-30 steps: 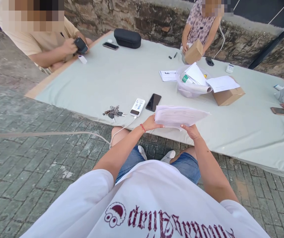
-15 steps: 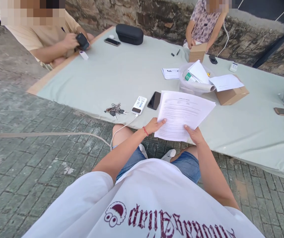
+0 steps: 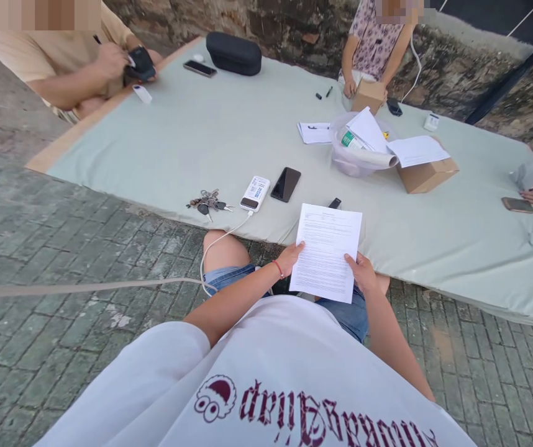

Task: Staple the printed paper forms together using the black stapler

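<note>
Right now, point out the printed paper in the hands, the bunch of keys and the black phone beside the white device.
Printed paper (image 3: 326, 254): head view, middle of its printed face.
Bunch of keys (image 3: 204, 209): head view, one key's black head.
Black phone (image 3: 286, 184): head view, mid-screen.

matt white rectangular printed paper (image 3: 326, 254), creased pale-green cloth table cover (image 3: 192, 136), glossy black rectangular phone (image 3: 286, 184), boxy white power bank (image 3: 256, 190) I read remotely as smooth plastic, rough brown stone wall (image 3: 304, 37)

Draped table (image 3: 168, 143), keys (image 3: 209, 205), black case (image 3: 233, 54) (seemingly closed)
</note>
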### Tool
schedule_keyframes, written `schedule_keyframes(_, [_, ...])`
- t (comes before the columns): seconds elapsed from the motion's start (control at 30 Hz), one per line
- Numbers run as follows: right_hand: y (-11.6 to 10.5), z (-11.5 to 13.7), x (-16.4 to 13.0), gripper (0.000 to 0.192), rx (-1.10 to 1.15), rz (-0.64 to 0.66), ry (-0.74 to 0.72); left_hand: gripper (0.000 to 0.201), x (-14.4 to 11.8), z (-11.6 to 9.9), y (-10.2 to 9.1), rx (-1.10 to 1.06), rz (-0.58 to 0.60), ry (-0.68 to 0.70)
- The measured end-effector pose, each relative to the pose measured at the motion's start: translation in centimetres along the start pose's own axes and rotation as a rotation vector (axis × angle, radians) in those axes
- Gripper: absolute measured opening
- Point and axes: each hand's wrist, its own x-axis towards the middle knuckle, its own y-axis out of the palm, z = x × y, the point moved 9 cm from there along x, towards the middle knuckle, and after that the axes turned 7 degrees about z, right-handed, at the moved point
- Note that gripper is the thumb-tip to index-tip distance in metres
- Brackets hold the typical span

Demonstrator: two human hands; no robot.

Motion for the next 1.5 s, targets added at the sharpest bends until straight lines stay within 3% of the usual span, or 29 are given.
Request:
schedule_keyframes(0.1, [-3.8,4.5,0.7,0.053,-0.33,-0.306,-0.125,0.064,-0.2,-0.4,0.8,0.024,0.061,-0.033])
schedule_keyframes(0.17, [-4.8,9.2,1.2,0.055,-0.502,-0.435,-0.299,0.062,-0.5,-0.5,1.6,0.044,0.102,-0.067])
schedule_keyframes(0.27, [-2.4,15.0,3.2,0.052,-0.705,-0.306,-0.492,0.058,-1.0,-0.6,2.8,0.084,0.146,-0.112])
schedule_keyframes(0.37, [0.9,17.7,5.5,0.05,-0.841,-0.079,-0.509,0.056,-1.4,-0.8,3.7,0.125,0.171,-0.128])
schedule_keyframes(0.47, [3.8,18.2,7.0,0.046,-0.962,0.141,-0.443,0.06,-1.7,-0.9,4.0,0.15,0.167,-0.134])
schedule_keyframes(0.53, [4.6,18.4,7.3,0.043,-1.008,0.212,-0.413,0.062,-1.8,-0.9,3.9,0.145,0.149,-0.147])
schedule_keyframes(0.77, [4.7,19.3,7.6,0.039,-1.033,0.23,-0.363,0.071,-2.4,-1.6,4.2,0.183,0.147,-0.109])
schedule_keyframes(0.9, [4.7,21.1,7.1,0.044,-0.94,0.217,-0.487,0.072,-2.4,-1.9,5.4,0.184,0.218,-0.092])
schedule_keyframes(1.0, [5.3,22.1,6.7,0.044,-0.902,0.287,-0.585,0.071,-2.4,-2.5,6.0,0.237,0.224,-0.051])
schedule_keyframes(1.2, [5.6,22.4,6.5,0.039,-0.942,0.312,-0.561,0.073,-2.9,-3.8,6.8,0.377,0.224,0.067])
schedule_keyframes(1.33, [3.6,21.6,6.9,0.043,-0.893,0.228,-0.411,0.072,-2.9,-3.6,5.8,0.36,0.17,0.048])
schedule_keyframes(1.5, [-1.7,16.9,8.0,0.033,-0.806,0.237,-0.234,0.066,-2.3,-2.5,2.8,0.285,0.066,-0.006])
